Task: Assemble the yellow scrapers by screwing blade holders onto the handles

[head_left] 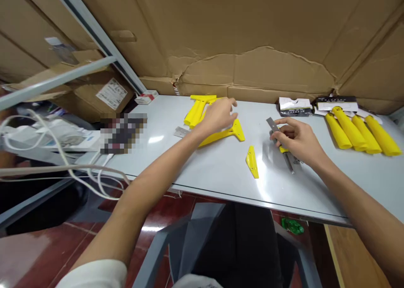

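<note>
My left hand point(219, 114) hovers over yellow plastic scraper parts, its fingers apart and nothing visible in them. Just behind it lie yellow scraper handles point(197, 110), and a yellow scraper handle with a wide head point(239, 130) lies below it, partly hidden by my wrist. My right hand point(298, 138) pinches a flat grey metal blade point(271, 124) between thumb and fingers. A screwdriver point(288, 162) with a yellow and black handle sticks out beneath the same hand, apparently tucked in its fingers. Between my hands, a loose yellow cover plate point(252, 162) rests on the table.
Several yellow handles point(360, 132) lie at the right before small black-and-white boxes point(295, 106). Small dark screws point(297, 161) sit beside the screwdriver tip. Metal blades point(181, 132) lie left of my forearm. White cables point(63, 153) hang over the table's left end. Cardboard point(252, 31) stands behind.
</note>
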Available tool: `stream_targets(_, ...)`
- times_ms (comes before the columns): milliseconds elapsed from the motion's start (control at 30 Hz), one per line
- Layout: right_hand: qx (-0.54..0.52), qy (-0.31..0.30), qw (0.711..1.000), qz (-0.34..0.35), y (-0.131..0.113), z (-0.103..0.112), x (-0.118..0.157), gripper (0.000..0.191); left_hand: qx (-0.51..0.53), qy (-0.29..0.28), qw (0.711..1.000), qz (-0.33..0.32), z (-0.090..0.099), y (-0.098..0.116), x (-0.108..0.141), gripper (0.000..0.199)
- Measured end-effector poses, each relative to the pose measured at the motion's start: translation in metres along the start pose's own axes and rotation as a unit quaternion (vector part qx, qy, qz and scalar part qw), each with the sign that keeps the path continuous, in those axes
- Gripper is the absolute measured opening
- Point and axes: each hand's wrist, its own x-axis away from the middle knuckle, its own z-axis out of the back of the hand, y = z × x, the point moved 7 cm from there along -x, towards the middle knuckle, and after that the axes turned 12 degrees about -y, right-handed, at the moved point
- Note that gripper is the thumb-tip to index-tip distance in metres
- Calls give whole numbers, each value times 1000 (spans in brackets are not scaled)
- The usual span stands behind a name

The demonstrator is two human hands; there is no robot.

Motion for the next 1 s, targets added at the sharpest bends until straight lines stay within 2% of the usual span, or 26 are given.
stream_targets(100, 35, 11, 999, -5, 3, 7, 0, 23, 57, -9, 998, 18, -4, -16, -10, 37)
stream_targets(267, 70, 15, 997, 22, 3, 2, -1, 21, 90, -33, 990, -108, -11, -20, 6, 45)
stream_targets(333, 75, 20, 997, 16, 5, -1, -1, 23, 102, -52, 985, -129, -10, -22, 11, 47)
stream_targets(433, 77, 22, 997, -12, 10, -4, -1, 26, 109, -100, 983, -106, -13, -29, 13, 59)
stream_targets(567, 69, 39, 997, 3, 5, -3, 1, 27, 89, -158, 982, -60, -29, -33, 14, 82)
stream_targets(733, 50, 83, 995, 18, -3, 4, 6, 28, 98, -141, 983, -72, -39, -20, 16, 89)
stream_targets(900, -6, 84, 996, 15, -4, 4, 8, 23, 164, -115, 979, -39, -42, -17, 16, 73)
stream_targets(1000, 0, 71, 997, 24, -6, -2, 8, 19, 192, -91, 975, -61, -44, -12, 14, 70)
